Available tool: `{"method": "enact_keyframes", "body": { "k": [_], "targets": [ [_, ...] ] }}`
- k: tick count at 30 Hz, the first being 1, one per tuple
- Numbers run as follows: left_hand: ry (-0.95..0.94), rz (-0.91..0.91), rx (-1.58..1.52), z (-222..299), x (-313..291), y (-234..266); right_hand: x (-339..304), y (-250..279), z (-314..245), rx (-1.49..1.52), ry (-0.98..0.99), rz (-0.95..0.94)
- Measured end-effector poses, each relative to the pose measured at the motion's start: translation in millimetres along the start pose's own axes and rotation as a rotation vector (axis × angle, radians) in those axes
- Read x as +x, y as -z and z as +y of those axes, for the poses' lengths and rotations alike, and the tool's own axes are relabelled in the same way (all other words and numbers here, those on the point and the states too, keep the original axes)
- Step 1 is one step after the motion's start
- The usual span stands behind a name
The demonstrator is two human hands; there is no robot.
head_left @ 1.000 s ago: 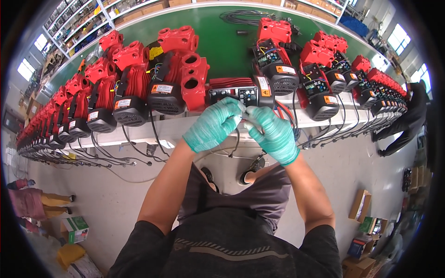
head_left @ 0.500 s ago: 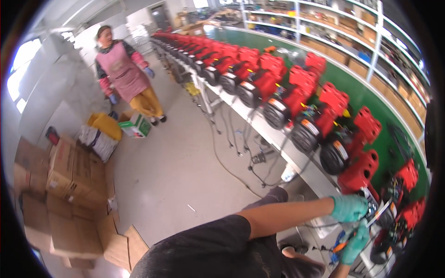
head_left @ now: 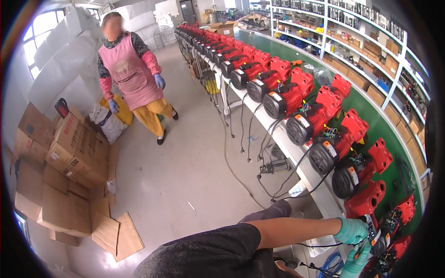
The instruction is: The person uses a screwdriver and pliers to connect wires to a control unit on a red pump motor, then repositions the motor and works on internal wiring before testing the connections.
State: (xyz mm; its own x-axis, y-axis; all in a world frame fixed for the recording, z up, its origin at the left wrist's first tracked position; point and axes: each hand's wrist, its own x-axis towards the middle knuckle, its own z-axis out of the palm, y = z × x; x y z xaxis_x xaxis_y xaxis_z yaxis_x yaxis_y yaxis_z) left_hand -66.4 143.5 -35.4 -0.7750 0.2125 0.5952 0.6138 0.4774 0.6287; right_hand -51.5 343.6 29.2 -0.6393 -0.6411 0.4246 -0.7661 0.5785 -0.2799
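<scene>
At the near right end of the bench, my gloved left hand [head_left: 352,230] is at the wiring box [head_left: 371,226] of a red pump [head_left: 366,200]. Its fingers are curled in against the box, and what they pinch is too small to make out. Just below it my right hand [head_left: 356,262], in the same green glove, is closed on an orange-handled hand tool [head_left: 358,250]. The tool's working end is hidden among dark parts. A black cable [head_left: 320,245] runs out near my left hand.
Red pumps with black fan covers [head_left: 323,156] line the white-edged bench [head_left: 301,160], their cables hanging to the floor. Cardboard boxes [head_left: 69,148] are stacked at left. A person in a pink apron [head_left: 132,76] walks on the floor. Shelves [head_left: 357,55] stand behind the bench.
My view has shifted, and the person in the apron appears nearer. Both hands stay at the same pump; the pale strip seen by my fingers earlier no longer shows clearly.
</scene>
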Motion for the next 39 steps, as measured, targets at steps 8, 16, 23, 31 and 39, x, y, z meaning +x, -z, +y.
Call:
{"method": "enact_keyframes", "body": {
  "k": [8,16,23,31,39],
  "targets": [
    [-0.376,-0.172,0.498,-35,6,-16,13,5,-13,-0.192,0.374,0.139],
    [0.028,-0.074,0.082,9,4,3,5,7,-46,0.374,-0.433,-0.01],
    [0.05,-0.057,0.044,14,5,10,-11,-41,50,0.476,-0.259,0.153],
    [0.056,-0.083,0.021,3,5,3,-12,-47,72,0.28,-0.007,0.166],
    [0.023,-0.113,0.038,7,-1,8,-8,-52,66,0.187,0.007,0.26]
  ]
}}
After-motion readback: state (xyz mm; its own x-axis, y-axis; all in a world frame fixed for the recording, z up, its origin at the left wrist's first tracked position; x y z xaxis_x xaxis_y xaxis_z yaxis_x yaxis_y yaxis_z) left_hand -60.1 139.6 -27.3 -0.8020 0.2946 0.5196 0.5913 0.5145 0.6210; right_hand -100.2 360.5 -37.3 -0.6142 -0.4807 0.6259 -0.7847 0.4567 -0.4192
